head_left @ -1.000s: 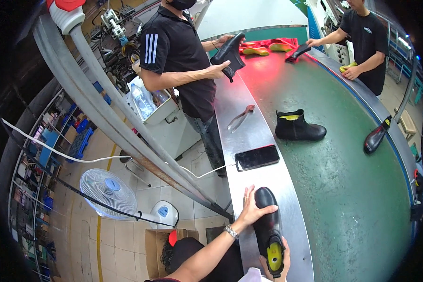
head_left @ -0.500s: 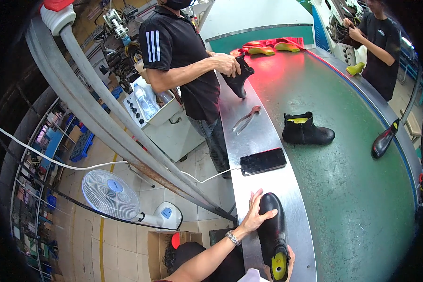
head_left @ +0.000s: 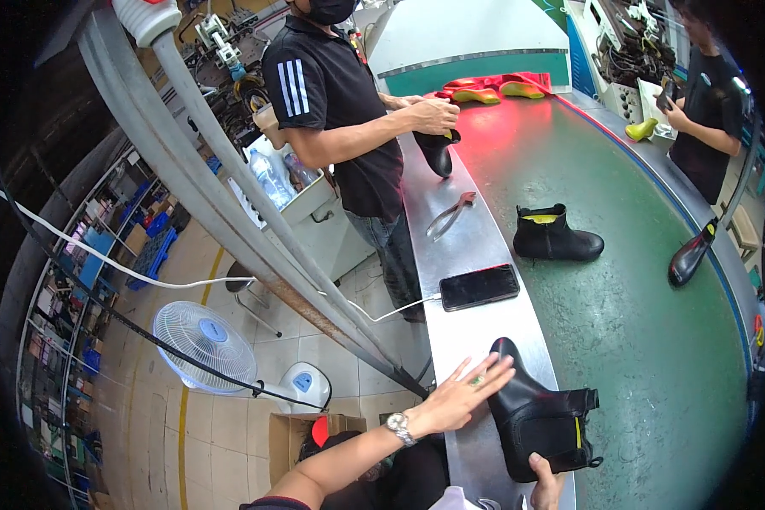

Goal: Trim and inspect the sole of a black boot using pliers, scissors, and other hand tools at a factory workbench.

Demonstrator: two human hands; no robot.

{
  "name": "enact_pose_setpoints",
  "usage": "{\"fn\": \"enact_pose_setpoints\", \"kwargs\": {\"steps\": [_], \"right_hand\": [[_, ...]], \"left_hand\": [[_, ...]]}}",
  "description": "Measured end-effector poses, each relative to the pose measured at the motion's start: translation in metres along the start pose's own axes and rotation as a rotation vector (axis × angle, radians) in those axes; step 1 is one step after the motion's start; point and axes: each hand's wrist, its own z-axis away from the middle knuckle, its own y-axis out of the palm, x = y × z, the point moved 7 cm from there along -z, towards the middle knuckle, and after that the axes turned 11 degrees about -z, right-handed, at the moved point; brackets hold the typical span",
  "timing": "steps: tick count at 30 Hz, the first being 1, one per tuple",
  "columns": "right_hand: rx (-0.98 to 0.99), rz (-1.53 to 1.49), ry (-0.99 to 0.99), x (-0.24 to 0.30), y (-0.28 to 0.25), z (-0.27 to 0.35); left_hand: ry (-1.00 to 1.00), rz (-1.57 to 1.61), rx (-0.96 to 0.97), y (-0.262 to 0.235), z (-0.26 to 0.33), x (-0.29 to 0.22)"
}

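A black ankle boot [head_left: 527, 393] with an elastic side panel lies over the metal ledge [head_left: 476, 336] in front of me, toe pointing away and shaft opening to the right. My right hand [head_left: 547, 486] grips it at the heel end, thumb on the upper; its other fingers are mostly hidden. My left hand [head_left: 461, 398] is open, fingers stretched over the boot's front; I cannot tell how firmly they touch. Beyond them lies a dark phone [head_left: 480, 287] with a white cable, then metal pincers [head_left: 452, 214]. Another black boot [head_left: 559, 234] stands on the green belt [head_left: 629, 340].
Across the ledge, a co-worker [head_left: 340, 102] handles a black boot [head_left: 436, 153]. Another person [head_left: 707, 110] stands far right, near a yellow-green shoe last [head_left: 642, 129]. More lasts [head_left: 476, 96] lie under red light. A black boot [head_left: 694, 255] rests by the right rail. Left are a fan [head_left: 204, 344] and grey posts [head_left: 229, 229].
The boot in my right hand has turned, its opening swinging from toward me to the right. My left hand has flattened its fingers over it. The co-worker's boot has tilted and both hands are at it.
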Motion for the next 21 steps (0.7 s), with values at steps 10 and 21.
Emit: {"fn": "enact_pose_setpoints", "kwargs": {"steps": [10, 21], "right_hand": [[0.068, -0.049, -0.028, -0.014, -0.029, 0.000], [0.103, 0.282, 0.427, -0.042, -0.011, 0.028]], "left_hand": [[0.125, 0.189, -0.358, 0.037, -0.017, 0.000], [-0.409, 1.911, 0.054, 0.056, -0.002, 0.036]]}}
